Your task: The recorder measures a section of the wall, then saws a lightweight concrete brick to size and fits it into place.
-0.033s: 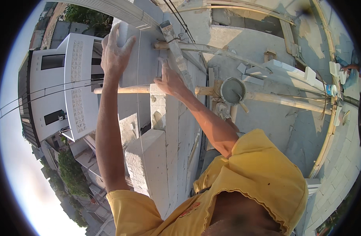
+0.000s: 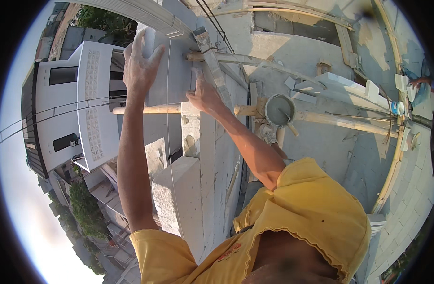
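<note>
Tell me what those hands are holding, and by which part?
A grey block: the left hand clasps its left edge; the right hand is at its right edge, grip unclear.

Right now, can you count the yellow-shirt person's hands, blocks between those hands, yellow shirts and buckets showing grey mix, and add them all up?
Hands, left hand and right hand: 2
Block between them: 1
Yellow shirt: 1
Bucket showing grey mix: 1
Total: 5
</note>
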`<action>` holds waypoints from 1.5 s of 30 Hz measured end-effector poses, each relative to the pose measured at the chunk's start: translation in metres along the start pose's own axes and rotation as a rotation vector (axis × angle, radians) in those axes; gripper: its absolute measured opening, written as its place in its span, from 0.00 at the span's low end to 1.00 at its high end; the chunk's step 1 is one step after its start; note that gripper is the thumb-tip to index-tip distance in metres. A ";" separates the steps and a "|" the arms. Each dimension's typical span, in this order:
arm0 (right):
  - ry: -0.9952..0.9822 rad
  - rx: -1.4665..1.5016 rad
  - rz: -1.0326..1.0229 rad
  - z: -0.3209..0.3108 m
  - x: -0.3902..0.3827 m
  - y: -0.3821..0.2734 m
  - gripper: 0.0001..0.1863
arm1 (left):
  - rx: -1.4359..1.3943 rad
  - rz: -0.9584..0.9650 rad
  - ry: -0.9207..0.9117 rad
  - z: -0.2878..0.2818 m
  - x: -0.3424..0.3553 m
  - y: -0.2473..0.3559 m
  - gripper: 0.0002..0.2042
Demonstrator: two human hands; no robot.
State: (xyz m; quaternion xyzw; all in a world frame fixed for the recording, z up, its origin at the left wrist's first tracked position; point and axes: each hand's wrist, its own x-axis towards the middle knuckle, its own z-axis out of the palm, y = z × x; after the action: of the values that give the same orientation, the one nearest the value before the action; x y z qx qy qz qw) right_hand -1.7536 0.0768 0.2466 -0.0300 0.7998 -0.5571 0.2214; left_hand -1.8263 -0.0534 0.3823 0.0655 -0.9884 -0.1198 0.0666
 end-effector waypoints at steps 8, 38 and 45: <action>-0.039 0.190 -0.044 0.003 0.022 -0.009 0.43 | -0.020 0.017 0.041 -0.003 -0.002 -0.005 0.34; 0.043 0.008 0.101 0.009 0.029 -0.005 0.45 | -0.010 -0.051 0.015 -0.005 -0.004 0.000 0.34; 0.104 0.121 -0.063 0.008 0.008 -0.034 0.44 | -0.029 -0.032 0.017 -0.005 -0.003 -0.001 0.34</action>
State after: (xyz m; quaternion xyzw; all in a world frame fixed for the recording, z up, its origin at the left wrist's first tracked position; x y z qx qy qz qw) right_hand -1.7644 0.0551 0.2728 -0.0126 0.7737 -0.6120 0.1632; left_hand -1.8226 -0.0547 0.3870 0.0812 -0.9848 -0.1345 0.0741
